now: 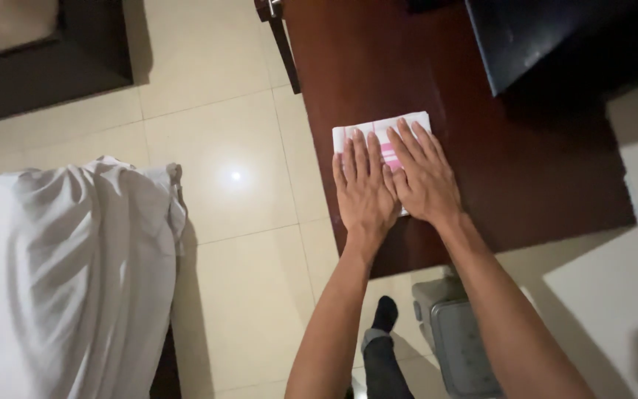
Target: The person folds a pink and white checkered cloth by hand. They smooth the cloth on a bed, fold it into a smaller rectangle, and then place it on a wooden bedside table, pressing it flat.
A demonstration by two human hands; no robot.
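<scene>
Bedrm: bed w/ white sheet [90,266], wooden desk [526,170]

**Folded cloth, flat on tabletop**

Folded white cloth [382,133] with pink stripes lies flat on the dark reddish-brown tabletop [526,170], close to its left edge and roughly midway between the near and far edges. Rectangular, far edge slightly skewed to the table edge. Left hand [363,192] and right hand [424,176] rest palm-down on it, side by side, fingers spread and pointing to the far edge, thumbs touching. Hands cover most of it; only the far strip and a pink patch between them show.
</scene>
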